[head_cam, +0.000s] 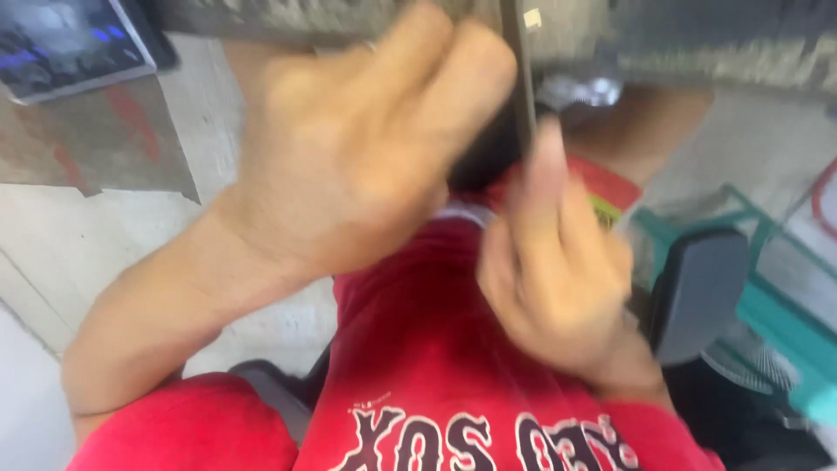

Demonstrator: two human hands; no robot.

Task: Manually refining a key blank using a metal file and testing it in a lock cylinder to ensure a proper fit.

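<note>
The view is heavily blurred by motion. My left hand [366, 148] is raised in front of my red shirt [418, 349], its fingers curled against a thin dark flat object [523, 96] seen edge-on. My right hand [558, 279] is just below and to the right. Its fingers stretch up along the same dark object and touch its edge. How firmly either hand holds the object is hard to read. My bare knee [645, 131] shows behind the hands.
A dark screen device [70, 39] lies on a grey slab [96, 139] at the top left. A black chair armrest [697, 288] is at the right, with a teal frame [776, 323] beyond it. Pale floor [35, 235] lies at the left.
</note>
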